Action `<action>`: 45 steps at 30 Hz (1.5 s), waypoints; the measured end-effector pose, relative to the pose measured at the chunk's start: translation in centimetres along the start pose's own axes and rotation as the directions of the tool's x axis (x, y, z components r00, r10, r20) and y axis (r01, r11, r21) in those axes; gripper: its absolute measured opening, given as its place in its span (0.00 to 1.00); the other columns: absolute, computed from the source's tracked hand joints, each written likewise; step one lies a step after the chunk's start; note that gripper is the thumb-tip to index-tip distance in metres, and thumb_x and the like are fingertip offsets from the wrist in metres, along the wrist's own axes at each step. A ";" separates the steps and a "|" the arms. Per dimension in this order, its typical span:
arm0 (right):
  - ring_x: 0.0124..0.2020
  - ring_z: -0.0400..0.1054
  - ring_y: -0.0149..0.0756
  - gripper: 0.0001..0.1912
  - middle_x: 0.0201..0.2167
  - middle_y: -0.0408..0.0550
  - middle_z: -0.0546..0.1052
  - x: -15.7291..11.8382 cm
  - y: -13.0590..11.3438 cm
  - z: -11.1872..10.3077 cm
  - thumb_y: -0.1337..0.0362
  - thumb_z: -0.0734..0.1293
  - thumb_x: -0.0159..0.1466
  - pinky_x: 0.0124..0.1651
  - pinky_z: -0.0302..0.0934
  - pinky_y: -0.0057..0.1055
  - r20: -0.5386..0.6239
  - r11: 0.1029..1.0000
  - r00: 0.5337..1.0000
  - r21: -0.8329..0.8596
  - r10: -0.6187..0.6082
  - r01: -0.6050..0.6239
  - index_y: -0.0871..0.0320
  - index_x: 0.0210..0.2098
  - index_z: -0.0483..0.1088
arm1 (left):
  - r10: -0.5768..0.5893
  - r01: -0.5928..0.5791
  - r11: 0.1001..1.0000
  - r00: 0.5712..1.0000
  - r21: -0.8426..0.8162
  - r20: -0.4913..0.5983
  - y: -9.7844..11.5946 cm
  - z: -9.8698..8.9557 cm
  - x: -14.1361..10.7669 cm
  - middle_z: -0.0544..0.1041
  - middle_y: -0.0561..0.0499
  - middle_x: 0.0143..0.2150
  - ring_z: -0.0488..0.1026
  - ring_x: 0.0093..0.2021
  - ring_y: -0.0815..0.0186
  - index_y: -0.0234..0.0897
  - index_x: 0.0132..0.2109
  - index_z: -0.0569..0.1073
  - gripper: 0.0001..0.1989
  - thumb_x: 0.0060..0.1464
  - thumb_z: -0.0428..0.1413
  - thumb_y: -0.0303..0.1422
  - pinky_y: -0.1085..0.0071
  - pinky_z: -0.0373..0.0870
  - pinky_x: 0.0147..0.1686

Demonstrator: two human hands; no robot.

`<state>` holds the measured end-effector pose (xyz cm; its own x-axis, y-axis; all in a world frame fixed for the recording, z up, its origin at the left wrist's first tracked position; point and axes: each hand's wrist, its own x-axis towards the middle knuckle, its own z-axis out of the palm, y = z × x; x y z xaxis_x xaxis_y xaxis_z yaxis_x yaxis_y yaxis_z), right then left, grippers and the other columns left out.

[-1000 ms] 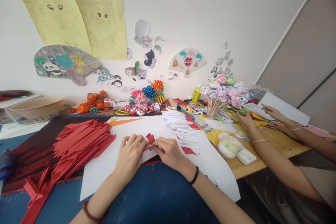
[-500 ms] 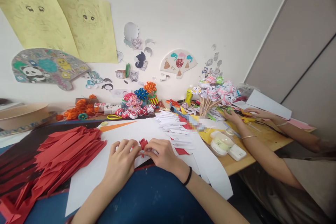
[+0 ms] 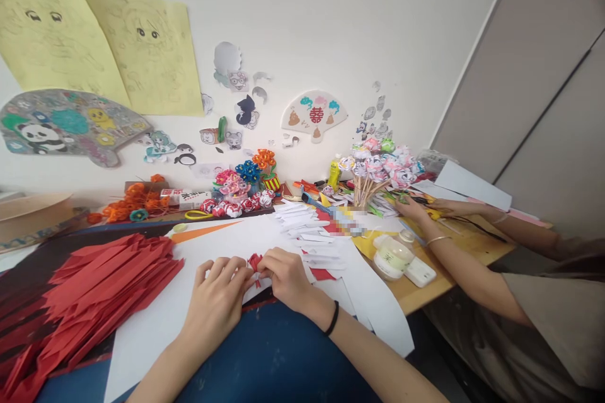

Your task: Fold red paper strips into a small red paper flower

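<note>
A small folded red paper flower [image 3: 255, 262] is pinched between my two hands, close to the table's front edge. My left hand [image 3: 224, 289] grips it from the left with bent fingers. From the right, my right hand [image 3: 287, 277] closes thumb and fingers on it; a black band circles that wrist. Its lower end pokes out below my fingertips, and the rest is partly hidden by them. Under my hands lies a large white paper sheet [image 3: 142, 327]. A heap of folded red paper strips [image 3: 104, 283] spreads to the left.
Folded white paper strips [image 3: 302, 223] lie ahead. Red and white paper flowers [image 3: 231, 209] stand behind. On the right are a bottle [image 3: 392, 258], a white case [image 3: 420, 272], a bunch of paper flowers on sticks [image 3: 373, 170] and a co-worker's hands [image 3: 410, 209].
The view has turned slightly right, so everything sits a little further left. My hands still pinch the red paper flower, with only small finger shifts. The co-worker's far hand has moved slightly.
</note>
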<state>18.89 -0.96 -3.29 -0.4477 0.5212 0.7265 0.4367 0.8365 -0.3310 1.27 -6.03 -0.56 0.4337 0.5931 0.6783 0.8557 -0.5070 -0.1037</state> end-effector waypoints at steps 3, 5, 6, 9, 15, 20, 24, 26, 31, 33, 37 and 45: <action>0.32 0.65 0.33 0.11 0.28 0.43 0.73 0.1 -0.1 -0.3 0.76 0.59 0.64 0.35 0.59 0.28 0.003 1.000 1.000 -0.014 -0.009 0.009 0.56 0.31 0.68 | -0.013 0.011 0.997 1.000 -0.074 -0.018 0.0 -0.1 0.1 0.75 0.49 0.41 0.67 0.40 0.61 0.41 0.40 0.72 0.07 0.62 0.49 0.30 0.61 0.56 0.43; 0.33 0.65 0.33 0.11 0.29 0.44 0.73 0.1 -0.2 -0.5 0.75 0.58 0.65 0.36 0.59 0.28 0.006 0.999 1.000 -0.030 -0.018 0.018 0.56 0.32 0.68 | -0.035 0.034 0.995 0.999 -0.097 -0.011 0.0 -0.1 0.1 0.75 0.49 0.40 0.67 0.39 0.62 0.40 0.39 0.72 0.07 0.62 0.49 0.31 0.61 0.56 0.42; 0.33 0.65 0.33 0.10 0.30 0.44 0.74 0.1 -0.3 -0.6 0.74 0.59 0.66 0.37 0.59 0.29 -0.003 0.999 1.000 -0.033 -0.018 0.018 0.56 0.33 0.69 | -0.051 0.050 0.994 0.999 -0.093 -0.010 -0.1 -0.1 0.1 0.75 0.49 0.39 0.67 0.39 0.61 0.40 0.38 0.72 0.07 0.62 0.49 0.30 0.61 0.56 0.42; 0.36 0.67 0.34 0.04 0.33 0.46 0.76 0.2 -0.7 -0.9 0.65 0.63 0.67 0.40 0.60 0.30 -0.075 1.000 0.997 -0.013 0.006 -0.007 0.57 0.36 0.69 | -0.116 0.115 0.993 0.993 -0.038 -0.034 -0.3 -0.1 0.1 0.75 0.49 0.38 0.66 0.39 0.60 0.39 0.38 0.72 0.08 0.63 0.49 0.30 0.61 0.56 0.41; 0.30 0.69 0.32 0.14 0.29 0.45 0.75 0.0 -0.8 -0.7 0.52 0.65 0.65 0.34 0.59 0.28 -0.011 0.996 1.000 -0.088 -0.009 0.008 0.57 0.36 0.70 | -0.151 0.148 0.988 0.986 -0.044 -0.070 -0.4 -0.2 0.1 0.75 0.48 0.38 0.66 0.38 0.61 0.39 0.38 0.72 0.08 0.62 0.49 0.31 0.62 0.56 0.40; 0.25 0.65 0.28 0.12 0.25 0.43 0.73 -0.1 -0.7 -0.2 0.61 0.59 0.70 0.29 0.55 0.27 0.076 0.966 0.992 -0.231 -0.101 0.116 0.58 0.32 0.69 | -0.197 0.192 0.975 0.979 -0.109 -0.041 -0.2 -0.2 0.0 0.75 0.49 0.39 0.66 0.39 0.62 0.39 0.37 0.73 0.08 0.63 0.50 0.33 0.63 0.55 0.39; 0.24 0.65 0.28 0.12 0.26 0.43 0.73 -0.2 -0.7 0.1 0.65 0.59 0.68 0.29 0.53 0.28 0.069 0.937 0.982 -0.293 -0.176 0.189 0.59 0.30 0.68 | -0.222 0.218 0.967 0.975 -0.136 -0.016 -0.2 -0.2 0.1 0.74 0.50 0.39 0.65 0.38 0.62 0.40 0.36 0.73 0.08 0.62 0.52 0.36 0.64 0.55 0.39; 0.24 0.64 0.28 0.11 0.25 0.42 0.73 -0.2 -0.7 0.3 0.65 0.60 0.67 0.28 0.53 0.28 0.050 0.930 0.984 -0.320 -0.173 0.179 0.59 0.29 0.67 | -0.223 0.221 0.962 0.975 -0.159 0.009 -0.2 -0.1 0.1 0.74 0.50 0.39 0.65 0.38 0.62 0.40 0.36 0.72 0.09 0.62 0.51 0.36 0.64 0.55 0.39; 0.23 0.64 0.28 0.12 0.23 0.41 0.72 -0.2 -0.7 0.4 0.60 0.62 0.66 0.27 0.51 0.30 0.004 0.929 0.990 -0.345 -0.138 0.131 0.58 0.28 0.66 | -0.233 0.232 0.954 0.972 -0.188 0.020 -0.2 0.1 0.0 0.74 0.50 0.39 0.65 0.39 0.61 0.41 0.36 0.73 0.09 0.62 0.50 0.36 0.63 0.55 0.39; 0.23 0.64 0.28 0.13 0.24 0.41 0.72 -0.2 -0.6 0.4 0.60 0.61 0.68 0.27 0.51 0.30 0.033 0.930 0.989 -0.339 -0.142 0.144 0.58 0.28 0.66 | -0.239 0.239 0.953 0.971 -0.187 0.021 -0.1 0.1 0.0 0.74 0.50 0.39 0.65 0.39 0.61 0.42 0.36 0.73 0.09 0.62 0.50 0.37 0.63 0.55 0.39; 0.24 0.63 0.28 0.12 0.26 0.42 0.71 -0.2 -0.5 0.5 0.65 0.58 0.69 0.28 0.53 0.27 0.125 0.942 0.980 -0.278 -0.158 0.187 0.59 0.30 0.66 | -0.253 0.254 0.951 0.967 -0.174 0.030 0.0 -0.1 0.2 0.74 0.49 0.40 0.65 0.38 0.61 0.41 0.36 0.73 0.10 0.62 0.50 0.36 0.63 0.55 0.39; 0.24 0.60 0.27 0.08 0.26 0.41 0.67 -0.4 -0.7 0.9 0.68 0.59 0.66 0.28 0.54 0.25 0.151 0.972 0.978 -0.159 -0.147 0.171 0.58 0.31 0.65 | -0.323 0.327 0.929 0.945 -0.174 0.051 -0.8 0.0 0.1 0.73 0.49 0.40 0.65 0.40 0.61 0.42 0.36 0.74 0.12 0.63 0.49 0.38 0.63 0.54 0.38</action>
<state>18.02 -1.62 -3.86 -0.6196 0.4121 0.6680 0.4724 0.8755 -0.1019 0.63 -5.58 -0.38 0.1476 0.7562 0.6375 0.8874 -0.3858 0.2522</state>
